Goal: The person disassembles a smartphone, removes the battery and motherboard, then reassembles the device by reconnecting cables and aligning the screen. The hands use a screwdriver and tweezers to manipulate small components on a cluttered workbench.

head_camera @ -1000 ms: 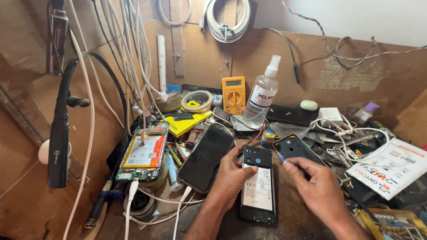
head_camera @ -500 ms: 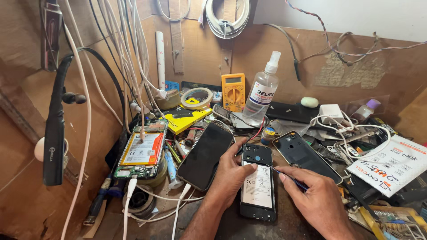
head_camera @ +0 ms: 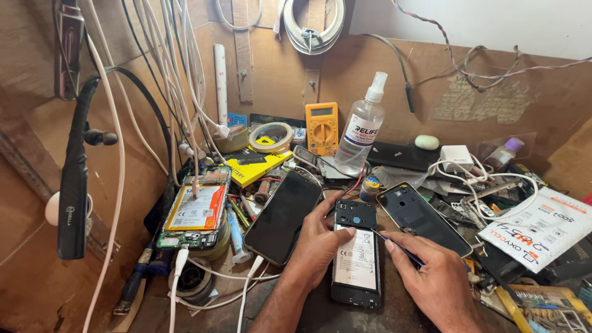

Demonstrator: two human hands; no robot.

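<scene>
Opened smartphone (head_camera: 356,259) lies face down at the centre of the cluttered workbench (head_camera: 394,317), back cover off. Upper part is black with a small blue-ringed spot and camera area; below it a white-labelled battery fills most of the body; a narrow black strip shows at the bottom edge.

Left hand (head_camera: 316,246) curls around the phone's left edge, thumb laid across the top of the battery, gripping the body steady. Right hand (head_camera: 435,280) is closed on a thin dark blue-tipped tool (head_camera: 398,248), pinched between thumb and forefinger; its tip meets the phone's right edge near the top of the battery.

Just right of the phone: a detached black back cover (head_camera: 422,217), inner side up. Just left: a dark-screened phone (head_camera: 283,216), lying at a slant. Further left, another opened handset with an orange-bordered battery (head_camera: 196,209). Behind: yellow multimeter (head_camera: 321,128), clear spray bottle (head_camera: 361,131), tape roll (head_camera: 271,135). White cables hang at left.
</scene>
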